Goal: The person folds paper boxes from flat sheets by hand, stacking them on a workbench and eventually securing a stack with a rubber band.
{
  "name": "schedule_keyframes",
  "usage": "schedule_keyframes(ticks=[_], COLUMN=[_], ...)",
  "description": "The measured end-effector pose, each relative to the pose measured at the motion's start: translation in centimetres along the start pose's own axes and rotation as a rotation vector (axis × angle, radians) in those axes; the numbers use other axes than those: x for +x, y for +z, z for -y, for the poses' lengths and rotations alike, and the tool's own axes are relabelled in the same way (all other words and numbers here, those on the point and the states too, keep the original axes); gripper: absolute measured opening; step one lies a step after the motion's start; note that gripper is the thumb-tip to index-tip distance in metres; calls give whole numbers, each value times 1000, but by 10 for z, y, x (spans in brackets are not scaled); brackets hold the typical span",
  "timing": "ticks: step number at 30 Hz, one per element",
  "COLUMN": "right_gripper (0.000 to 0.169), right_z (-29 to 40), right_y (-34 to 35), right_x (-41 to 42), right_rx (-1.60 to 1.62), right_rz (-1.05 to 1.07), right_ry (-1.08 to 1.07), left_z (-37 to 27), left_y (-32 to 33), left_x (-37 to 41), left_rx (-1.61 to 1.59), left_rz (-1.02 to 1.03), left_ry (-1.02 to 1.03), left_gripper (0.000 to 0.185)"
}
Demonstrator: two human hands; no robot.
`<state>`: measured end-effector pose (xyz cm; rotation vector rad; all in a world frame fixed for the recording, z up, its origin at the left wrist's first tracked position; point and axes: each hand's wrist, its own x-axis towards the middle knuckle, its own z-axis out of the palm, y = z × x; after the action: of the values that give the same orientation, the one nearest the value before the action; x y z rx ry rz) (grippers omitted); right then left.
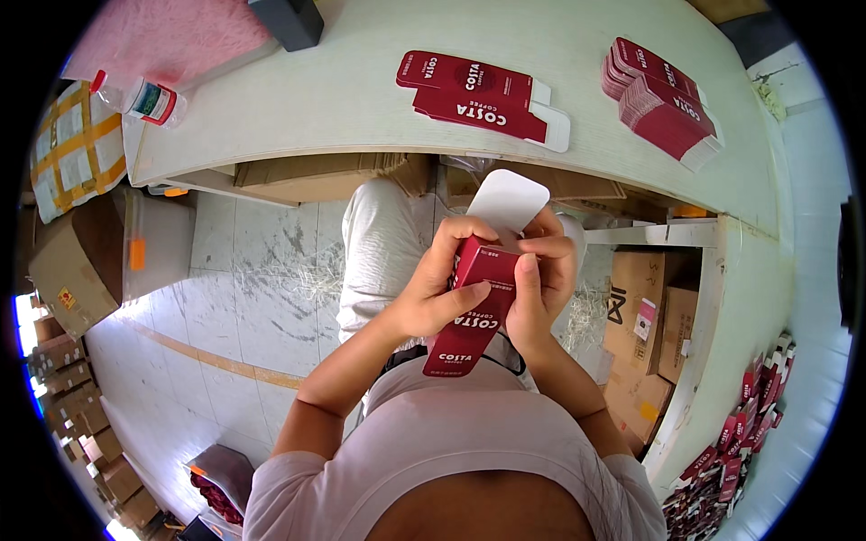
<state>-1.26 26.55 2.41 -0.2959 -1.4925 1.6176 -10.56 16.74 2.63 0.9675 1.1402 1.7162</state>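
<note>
Above my lap, a red Costa Coffee carton (pixel 473 318) is held between both hands, its printed face towards me. My left hand (pixel 446 284) grips its left side, thumb across the front and fingers at the upper edge. From the other side my right hand (pixel 541 270) holds the upper right edge, thumb upright against the corner. A white end flap (pixel 509 197) sticks up beyond the fingers at the far end. The fingers partly hide that end. On the table ahead lies a flattened red carton (pixel 477 91), white tabs to the right.
Stacked flat cartons (pixel 666 101) stand on the white table (pixel 325 108) at right. A plastic bottle (pixel 152 101) lies at the left corner near a pink fluffy cloth (pixel 169 34). Many red cartons (pixel 731 446) are heaped at lower right. Cardboard boxes (pixel 636 311) fill the shelf below.
</note>
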Motion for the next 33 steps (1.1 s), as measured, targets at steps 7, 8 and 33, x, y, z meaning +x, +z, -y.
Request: schedule_keyframes(ticks=[7, 8, 33], right_gripper=[9, 9, 14], right_z=[6, 7, 17], right_y=[-11, -9, -9], right_x=[6, 6, 24], right_rx=[-14, -32, 92], right_rz=[62, 61, 133], right_ry=[-23, -46, 450], left_z=[1, 0, -9], left_y=[-1, 2, -8], left_x=[6, 8, 3], left_rx=[1, -24, 121], left_rz=[-41, -56, 49], left_ry=[61, 81, -37], left_gripper=[72, 78, 72])
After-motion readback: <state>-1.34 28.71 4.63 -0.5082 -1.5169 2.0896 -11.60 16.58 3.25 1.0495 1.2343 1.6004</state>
